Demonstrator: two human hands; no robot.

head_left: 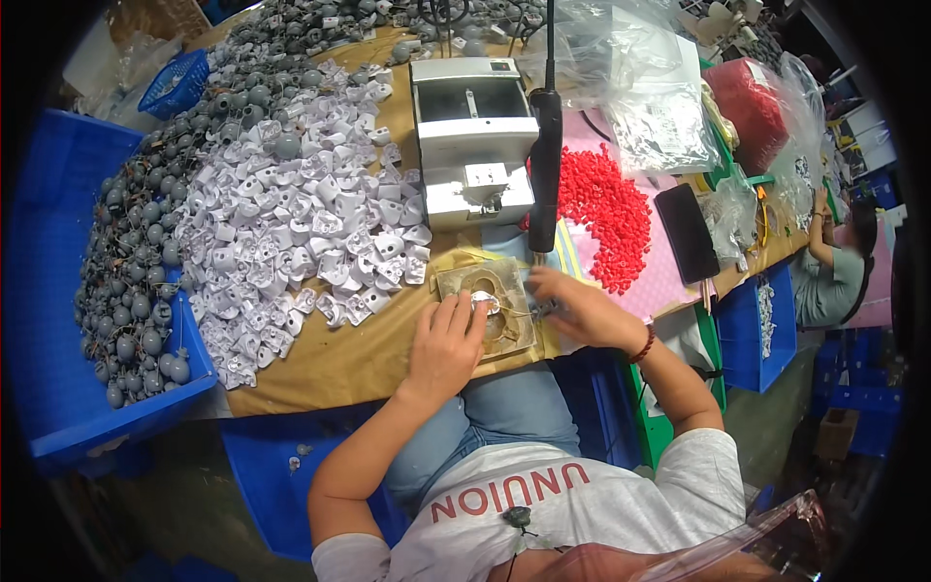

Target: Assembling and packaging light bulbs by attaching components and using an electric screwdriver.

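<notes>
In front of me, a worn tan block with recesses (519, 341) lies at the table's edge. A small white plastic part (484, 302) sits in one of its hollows. My left hand (448, 341) rests on the block's left side, its fingertips on the white part. To the block's right, my right hand (582, 308) has its fingers bent together near a small dark piece, partly blurred; what they grip I cannot make out. A black electric screwdriver (546, 175) hangs upright just beyond the block, its tip close to my right fingers.
A white and grey machine (475, 160) stands behind the block. Heaped at left are white plastic housings (301, 204) and grey round parts (145, 262), beside a blue bin (58, 291). Red pieces (606, 213) and a black phone (687, 234) lie right. Another person (834, 276) sits far right.
</notes>
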